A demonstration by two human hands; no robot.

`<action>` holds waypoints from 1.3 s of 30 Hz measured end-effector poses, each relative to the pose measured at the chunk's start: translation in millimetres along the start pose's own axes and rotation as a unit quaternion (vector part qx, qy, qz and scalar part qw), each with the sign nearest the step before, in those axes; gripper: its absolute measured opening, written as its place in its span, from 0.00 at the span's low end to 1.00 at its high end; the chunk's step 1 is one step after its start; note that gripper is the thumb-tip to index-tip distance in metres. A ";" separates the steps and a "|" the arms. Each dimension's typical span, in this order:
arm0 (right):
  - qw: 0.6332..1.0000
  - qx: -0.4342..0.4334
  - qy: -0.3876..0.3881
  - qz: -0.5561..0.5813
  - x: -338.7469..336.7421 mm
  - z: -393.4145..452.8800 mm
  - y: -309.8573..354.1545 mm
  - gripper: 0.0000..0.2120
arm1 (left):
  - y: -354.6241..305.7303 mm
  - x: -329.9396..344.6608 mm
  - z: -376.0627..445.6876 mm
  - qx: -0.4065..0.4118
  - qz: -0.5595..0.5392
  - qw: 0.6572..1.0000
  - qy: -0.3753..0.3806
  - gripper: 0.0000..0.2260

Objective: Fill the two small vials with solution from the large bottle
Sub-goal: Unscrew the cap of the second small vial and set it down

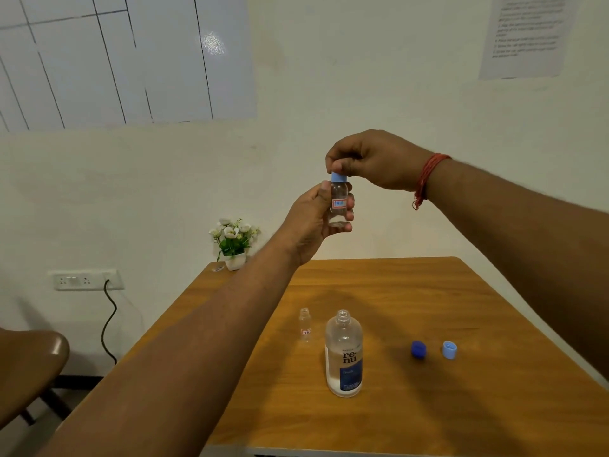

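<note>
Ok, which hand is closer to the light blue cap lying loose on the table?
Right, though neither is close. The right hand is raised above the table, pinching the cap on the held vial; the loose light blue cap lies below it, to its right. The left hand grips that vial, farther left.

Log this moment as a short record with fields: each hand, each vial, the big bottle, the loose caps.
left hand: grips the held vial's body, raised above the table
right hand: pinches the light blue cap on the held vial
held vial: upright, capped, liquid level unclear
second vial: stands uncapped on the table, left of the large bottle
large bottle: upright, uncapped, a little liquid at the bottom
dark blue cap: on the table, right of the bottle
loose light blue cap: beside the dark blue cap
</note>
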State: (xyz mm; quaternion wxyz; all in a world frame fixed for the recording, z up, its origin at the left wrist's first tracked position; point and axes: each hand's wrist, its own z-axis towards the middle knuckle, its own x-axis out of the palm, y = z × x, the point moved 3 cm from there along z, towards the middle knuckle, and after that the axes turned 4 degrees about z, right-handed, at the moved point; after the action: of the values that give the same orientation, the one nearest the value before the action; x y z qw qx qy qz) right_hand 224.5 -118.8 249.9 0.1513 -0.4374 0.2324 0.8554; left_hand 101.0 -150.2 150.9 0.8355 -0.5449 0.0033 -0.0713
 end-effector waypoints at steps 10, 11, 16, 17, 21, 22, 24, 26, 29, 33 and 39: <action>0.995 0.012 0.023 0.095 -5.9 -4.7 0.6 0.12 | 0.8 -1.3 0.7 0.003 0.002 1.000 -0.018 0.18; 0.994 0.019 0.016 0.105 -5.9 -5.1 -0.2 0.12 | 0.4 -1.0 0.7 0.002 0.004 1.000 -0.018 0.18; 0.995 0.044 -0.039 0.081 -5.4 -8.0 -3.4 0.10 | 0.2 0.5 -0.4 -0.003 0.016 1.000 -0.021 0.17; 0.995 0.046 -0.038 0.078 -5.2 -8.4 -3.8 0.10 | 0.1 0.9 -1.0 -0.004 0.018 1.000 -0.022 0.17; 0.995 0.050 -0.029 0.081 -3.6 -9.6 -4.5 0.08 | -0.5 1.7 -2.8 -0.003 0.022 0.999 -0.028 0.17; 0.995 0.048 -0.029 0.084 -3.4 -9.9 -4.0 0.08 | -0.6 1.6 -2.8 -0.003 0.023 0.999 -0.032 0.17; 0.994 0.043 -0.032 0.094 -3.8 -11.3 -2.3 0.07 | -1.3 2.2 -2.9 -0.003 0.026 0.999 -0.035 0.17; 0.993 0.044 -0.035 0.100 -4.0 -11.9 -1.5 0.08 | -1.8 2.4 -2.5 -0.003 0.029 0.999 -0.036 0.17; 0.993 0.048 -0.038 0.104 -4.1 -12.1 -2.4 0.10 | -1.3 2.4 -2.0 -0.005 0.033 0.999 -0.038 0.17; 0.991 0.053 -0.054 0.106 -3.5 -11.1 -3.1 0.10 | -1.7 2.1 -1.6 -0.003 0.033 0.999 -0.035 0.18; 0.989 0.065 -0.083 0.104 -3.3 -11.3 -5.9 0.10 | -3.0 3.4 -1.2 0.001 0.038 0.999 -0.030 0.17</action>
State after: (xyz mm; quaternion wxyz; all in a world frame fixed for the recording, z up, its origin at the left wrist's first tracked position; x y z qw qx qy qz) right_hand 236.8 -120.0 245.3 0.1084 -0.3278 0.3180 0.8830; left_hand 103.8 -152.9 153.4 0.8380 -0.5451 -0.0011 -0.0237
